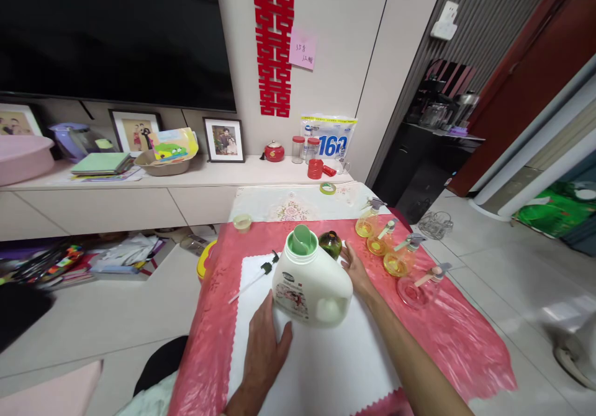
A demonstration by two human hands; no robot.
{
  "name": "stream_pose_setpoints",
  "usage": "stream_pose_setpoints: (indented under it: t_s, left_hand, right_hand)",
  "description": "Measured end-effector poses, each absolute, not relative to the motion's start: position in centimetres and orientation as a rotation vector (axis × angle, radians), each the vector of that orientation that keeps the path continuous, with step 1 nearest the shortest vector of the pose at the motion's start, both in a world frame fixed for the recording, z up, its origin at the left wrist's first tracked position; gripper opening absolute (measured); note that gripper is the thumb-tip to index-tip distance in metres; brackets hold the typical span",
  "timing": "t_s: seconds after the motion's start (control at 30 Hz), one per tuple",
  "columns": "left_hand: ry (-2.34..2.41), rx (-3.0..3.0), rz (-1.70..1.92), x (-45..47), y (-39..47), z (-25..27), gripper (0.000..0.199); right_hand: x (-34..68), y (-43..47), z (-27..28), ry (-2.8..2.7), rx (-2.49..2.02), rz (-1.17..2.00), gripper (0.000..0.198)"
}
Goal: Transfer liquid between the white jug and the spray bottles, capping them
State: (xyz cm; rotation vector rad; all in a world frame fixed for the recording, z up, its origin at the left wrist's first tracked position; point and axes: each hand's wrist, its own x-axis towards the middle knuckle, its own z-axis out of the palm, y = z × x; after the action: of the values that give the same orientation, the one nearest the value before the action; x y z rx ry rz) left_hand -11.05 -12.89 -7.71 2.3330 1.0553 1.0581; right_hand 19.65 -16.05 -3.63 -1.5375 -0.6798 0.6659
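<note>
A large white laundry detergent jug (310, 279), with a green pour spout in its uncapped neck, stands over a white cloth (335, 366). My left hand (266, 343) is at the jug's lower left side, thumb spread away from the fingers. Behind the jug's handle end, my right hand (356, 270) has its fingers stretched toward a dark green bottle (330, 243); the jug hides part of this hand and of the bottle, so contact is unclear. A black pump head (266, 267) with a long pale tube lies left of the jug.
Several pump bottles (395, 262) with yellow or pink bases line the table's right side. A small clear dish (242, 222) and a tape roll (328, 188) sit toward the back. Red plastic sheeting (447, 335) hangs past the right edge. Behind stands a low cabinet (209, 180).
</note>
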Motion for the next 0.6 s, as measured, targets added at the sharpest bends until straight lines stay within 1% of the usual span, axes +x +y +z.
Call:
stream_pose_setpoints:
  t_s: [0.13,0.2,0.3,0.4,0.5,0.6]
  left_hand:
    - [1.049,2.304,1.066,-11.0,-13.3,-8.0,0.069]
    - [1.021,2.28,1.085,-11.1,-13.7,-8.0,0.067]
    - [1.047,2.187,1.101,-11.2,-13.6,-7.2,0.064]
    - [1.171,2.136,1.088,-11.5,-11.9,-5.5,0.05]
    - [1.293,2.239,0.955,-11.4,-8.5,-3.5,0.041]
    - [1.266,2.296,0.877,-10.5,-5.1,-2.1,0.045]
  right_hand:
    - [19.5,-19.2,-4.0,-0.631,-1.606,0.636,0.056]
    - [19.6,-20.4,-3.9,-0.631,-1.63,0.623,0.059]
    - [20.3,-20.5,-3.3,-0.677,-1.638,0.61,0.075]
    - [21.1,-18.7,-2.8,-0.755,-1.624,0.605,0.088]
    - [21.2,-16.3,-2.7,-0.831,-1.609,0.587,0.085]
    - [20.9,-14.2,-3.0,-0.893,-1.599,0.557,0.076]
